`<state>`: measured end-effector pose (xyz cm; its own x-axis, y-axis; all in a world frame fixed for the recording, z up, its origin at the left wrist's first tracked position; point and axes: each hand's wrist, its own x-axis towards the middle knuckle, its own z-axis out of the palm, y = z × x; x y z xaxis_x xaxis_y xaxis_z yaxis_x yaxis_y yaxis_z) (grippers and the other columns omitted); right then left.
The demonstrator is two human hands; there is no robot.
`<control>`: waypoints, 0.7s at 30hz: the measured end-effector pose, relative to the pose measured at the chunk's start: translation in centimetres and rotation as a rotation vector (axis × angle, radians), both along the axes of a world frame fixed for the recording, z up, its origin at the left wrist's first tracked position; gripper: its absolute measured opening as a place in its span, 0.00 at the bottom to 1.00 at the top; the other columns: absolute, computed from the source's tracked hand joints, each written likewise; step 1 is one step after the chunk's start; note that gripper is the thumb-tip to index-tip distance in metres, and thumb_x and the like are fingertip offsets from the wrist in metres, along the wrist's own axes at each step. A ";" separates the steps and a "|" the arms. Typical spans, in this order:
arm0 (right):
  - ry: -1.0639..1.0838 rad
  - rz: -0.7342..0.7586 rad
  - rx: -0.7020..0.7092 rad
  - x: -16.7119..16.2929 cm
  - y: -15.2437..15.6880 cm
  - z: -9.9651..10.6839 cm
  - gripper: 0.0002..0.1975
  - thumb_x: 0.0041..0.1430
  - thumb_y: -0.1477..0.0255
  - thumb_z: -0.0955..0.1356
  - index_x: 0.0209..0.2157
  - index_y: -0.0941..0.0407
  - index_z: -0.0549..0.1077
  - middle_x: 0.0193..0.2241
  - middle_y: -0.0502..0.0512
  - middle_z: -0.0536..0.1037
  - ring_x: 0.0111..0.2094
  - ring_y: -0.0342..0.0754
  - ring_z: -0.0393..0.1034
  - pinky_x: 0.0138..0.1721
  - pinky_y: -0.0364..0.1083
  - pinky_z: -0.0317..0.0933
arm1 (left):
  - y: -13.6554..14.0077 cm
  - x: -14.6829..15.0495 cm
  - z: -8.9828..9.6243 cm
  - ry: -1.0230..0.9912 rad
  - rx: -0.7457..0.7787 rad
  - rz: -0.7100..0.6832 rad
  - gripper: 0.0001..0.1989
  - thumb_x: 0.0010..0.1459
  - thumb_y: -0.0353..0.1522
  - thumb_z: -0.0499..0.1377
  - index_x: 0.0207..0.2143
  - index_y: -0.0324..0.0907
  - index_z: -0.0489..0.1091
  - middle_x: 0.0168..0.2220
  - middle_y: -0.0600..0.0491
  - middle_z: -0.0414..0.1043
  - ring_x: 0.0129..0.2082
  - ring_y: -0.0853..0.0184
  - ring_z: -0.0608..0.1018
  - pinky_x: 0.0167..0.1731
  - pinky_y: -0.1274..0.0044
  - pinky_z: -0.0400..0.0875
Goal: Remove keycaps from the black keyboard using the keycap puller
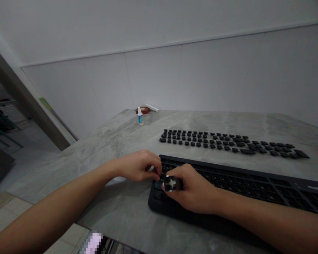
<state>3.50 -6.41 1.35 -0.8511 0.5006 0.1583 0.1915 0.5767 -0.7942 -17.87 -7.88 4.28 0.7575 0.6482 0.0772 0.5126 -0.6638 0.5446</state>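
A black keyboard [243, 181] lies on the grey marbled table, most of its keycaps off and rows of bare key sockets showing. A few keycaps [158, 194] sit at its near left corner. My right hand [194, 190] is closed around a dark, screwdriver-like tool [172, 183], whose shiny round end with a pale cross mark faces me. The tool's tip is hidden below. At the keyboard's left edge, my left hand [141, 165] has thumb and fingertips pinched together close to the tool. Whatever is between those fingers does not show.
Behind the keyboard, loose black keycaps [201, 137] lie in several rows. A small white spray bottle [140, 117] stands farther back, near a brown object [142, 110] and a white strip [151, 107]. The white wall [153, 77] borders the table's back.
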 end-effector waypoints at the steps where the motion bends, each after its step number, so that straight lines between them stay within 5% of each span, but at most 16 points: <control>1: 0.006 -0.013 -0.016 0.0 0.0 0.0 0.12 0.52 0.77 0.64 0.17 0.57 0.60 0.15 0.43 0.57 0.19 0.37 0.51 0.21 0.40 0.45 | -0.1 0.0 0.1 -0.019 -0.003 -0.026 0.04 0.57 0.24 0.58 0.31 0.38 0.72 0.28 0.54 0.71 0.27 0.72 0.71 0.28 0.82 0.65; 12: -0.031 -0.171 -0.139 -0.9 -0.4 0.2 0.14 0.51 0.72 0.67 0.15 0.58 0.66 0.14 0.44 0.60 0.18 0.37 0.53 0.18 0.39 0.45 | -0.3 0.2 -0.9 -0.141 -0.042 -0.108 0.03 0.58 0.30 0.64 0.34 0.39 0.75 0.34 0.50 0.73 0.32 0.70 0.75 0.32 0.81 0.70; 21: -0.050 -0.285 0.053 -1.4 -0.7 0.3 0.14 0.47 0.71 0.70 0.13 0.59 0.68 0.12 0.44 0.58 0.17 0.37 0.51 0.19 0.40 0.44 | -0.5 0.8 -1.2 -0.103 -0.109 -0.067 0.06 0.58 0.31 0.60 0.35 0.36 0.70 0.30 0.52 0.70 0.27 0.70 0.71 0.27 0.81 0.67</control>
